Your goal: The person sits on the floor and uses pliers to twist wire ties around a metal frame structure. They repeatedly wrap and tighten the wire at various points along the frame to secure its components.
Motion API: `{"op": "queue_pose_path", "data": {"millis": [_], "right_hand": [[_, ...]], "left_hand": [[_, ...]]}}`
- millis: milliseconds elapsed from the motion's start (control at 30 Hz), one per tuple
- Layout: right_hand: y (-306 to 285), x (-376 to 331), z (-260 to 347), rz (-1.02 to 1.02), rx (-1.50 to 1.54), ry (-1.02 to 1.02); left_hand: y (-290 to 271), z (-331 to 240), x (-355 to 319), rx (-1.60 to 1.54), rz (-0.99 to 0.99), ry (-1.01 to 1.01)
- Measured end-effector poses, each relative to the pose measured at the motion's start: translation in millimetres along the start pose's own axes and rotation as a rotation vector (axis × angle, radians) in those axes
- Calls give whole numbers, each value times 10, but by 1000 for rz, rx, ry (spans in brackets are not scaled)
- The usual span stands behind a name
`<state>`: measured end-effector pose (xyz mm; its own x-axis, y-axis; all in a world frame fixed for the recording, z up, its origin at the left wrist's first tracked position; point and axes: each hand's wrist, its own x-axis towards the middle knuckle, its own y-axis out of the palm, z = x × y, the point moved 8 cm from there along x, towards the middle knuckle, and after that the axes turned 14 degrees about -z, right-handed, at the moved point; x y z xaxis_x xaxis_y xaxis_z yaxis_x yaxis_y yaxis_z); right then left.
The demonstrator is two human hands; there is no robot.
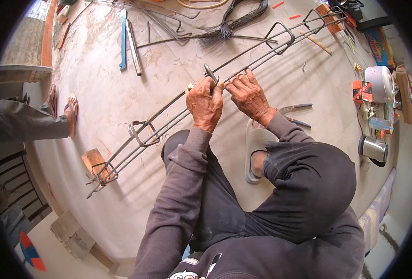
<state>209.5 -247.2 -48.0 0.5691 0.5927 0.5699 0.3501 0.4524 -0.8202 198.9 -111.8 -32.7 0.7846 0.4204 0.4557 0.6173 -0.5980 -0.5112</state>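
Long rebar cage of several parallel steel rods, laid across the concrete floor from 8 o'clock to 2 o'clock, bound at intervals by bent stirrups. Low end propped on a wooden block at 8 o'clock, far end on another block near 1 o'clock. Left hand just above centre, fingers curled tight around a small metal tying hook whose tip rises toward 12 o'clock, right on the top rod. Right hand just beside it at 3 o'clock, fingers narrowed to a pinch on the same rod; whether a wire sits between them cannot be told. Both hands touching the cage at its middle, grey sleeves running down to 6 o'clock. White sandal on a foot directly below the hands. Pliers on the floor at 3 o'clock of the right hand. Bundle of dark tie wire and loose rods at 12 o'clock. Another person's sandalled foot at 9 o'clock. Small appliances and a steel cup along the 3 o'clock edge.
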Motion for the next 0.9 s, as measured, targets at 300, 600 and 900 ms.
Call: {"op": "queue_pose_path", "data": {"millis": [300, 600, 900], "right_hand": [[1, 8, -196, 99, 790, 584], [-89, 302, -207, 376, 924, 863], [-398, 823, 101, 419, 268, 113]], "left_hand": [[15, -32, -36, 2, 5, 46], [-35, 32, -34, -27, 65, 49], [-218, -118, -135, 127, -97, 133]]}}
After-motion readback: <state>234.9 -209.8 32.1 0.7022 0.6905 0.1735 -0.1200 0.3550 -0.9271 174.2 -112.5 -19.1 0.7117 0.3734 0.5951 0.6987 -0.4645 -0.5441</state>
